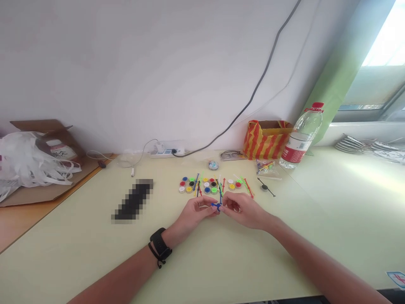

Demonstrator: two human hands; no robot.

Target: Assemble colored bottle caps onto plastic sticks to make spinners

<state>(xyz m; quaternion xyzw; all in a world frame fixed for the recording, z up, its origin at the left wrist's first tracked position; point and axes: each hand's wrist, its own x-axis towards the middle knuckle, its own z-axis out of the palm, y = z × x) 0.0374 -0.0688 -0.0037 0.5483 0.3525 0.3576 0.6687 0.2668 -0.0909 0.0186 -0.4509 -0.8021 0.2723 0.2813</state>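
Close together over the table, my left hand point(201, 207) and my right hand point(242, 209) both pinch a small blue plastic arrow piece point(218, 206) at their fingertips. Whether it is one part or two joined parts I cannot make out. Just beyond the fingers lie several small round discs, among them a red disc point(238, 185), a blue disc point(207, 190) and a yellow disc point(232, 186), each on a clear base. Thin coloured arrows lie between them, such as a red arrow point(249, 188). Right of these rests a black arrow on a round base point(265, 187).
A water bottle point(302, 137), a striped bag point(267, 139) and a clear packet of coloured parts point(267, 168) stand at the back right. Glasses point(232, 154) and a power strip point(167, 150) are by the wall. A cardboard box point(44, 185) with plastic bags fills the left.
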